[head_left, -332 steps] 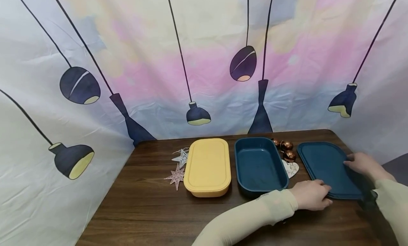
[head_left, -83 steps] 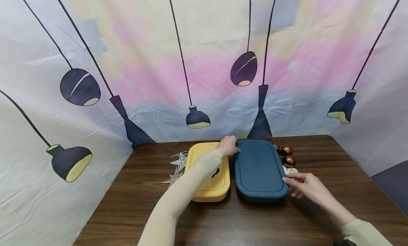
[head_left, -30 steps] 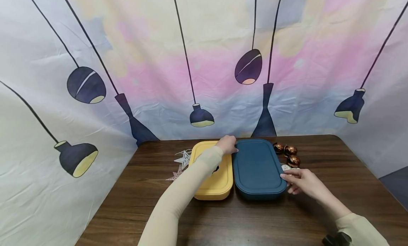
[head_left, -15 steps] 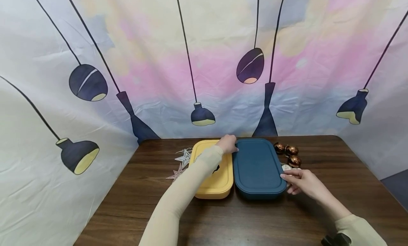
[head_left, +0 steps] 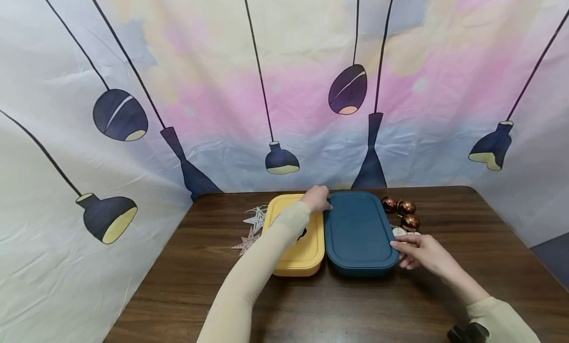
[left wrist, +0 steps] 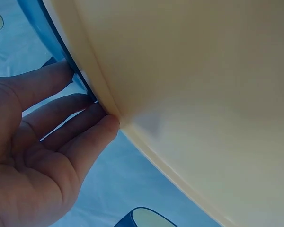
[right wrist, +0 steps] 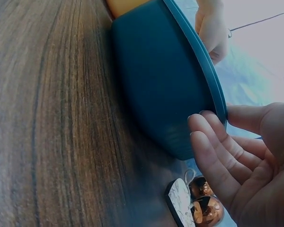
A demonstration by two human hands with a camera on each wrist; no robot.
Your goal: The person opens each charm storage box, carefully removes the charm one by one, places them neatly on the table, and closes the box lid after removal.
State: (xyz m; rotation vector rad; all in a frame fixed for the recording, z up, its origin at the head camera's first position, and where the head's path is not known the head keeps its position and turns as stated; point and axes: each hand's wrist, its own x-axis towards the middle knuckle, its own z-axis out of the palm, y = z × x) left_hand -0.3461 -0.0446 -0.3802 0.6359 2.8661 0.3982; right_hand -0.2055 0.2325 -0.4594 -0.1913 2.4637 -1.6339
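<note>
A dark blue box (right wrist: 151, 71) stands on the table with its blue lid (head_left: 362, 229) on top. My left hand (head_left: 316, 198) reaches across the yellow box (head_left: 306, 256) and grips the blue lid's rim at its far left corner. In the left wrist view, thumb and fingers meet at that rim, beside the yellow lid's edge (left wrist: 175, 182). At the near right side, my right hand (head_left: 424, 255) pinches the blue rim, thumb above and fingertips under the lip, as the right wrist view shows.
Left of the yellow box lie a white star (head_left: 255, 218) and a pink glitter star (head_left: 247, 241). Copper bells (head_left: 410, 222) and a heart-shaped ornament (right wrist: 180, 201) lie right of the blue box. A printed cloth (head_left: 213, 86) hangs behind the table (head_left: 338, 313).
Eleven seconds ago both hands were at the blue lid, off to the right; now it covers the blue box. The box has shifted slightly left against the yellow one. Hardly anything moved this last second.
</note>
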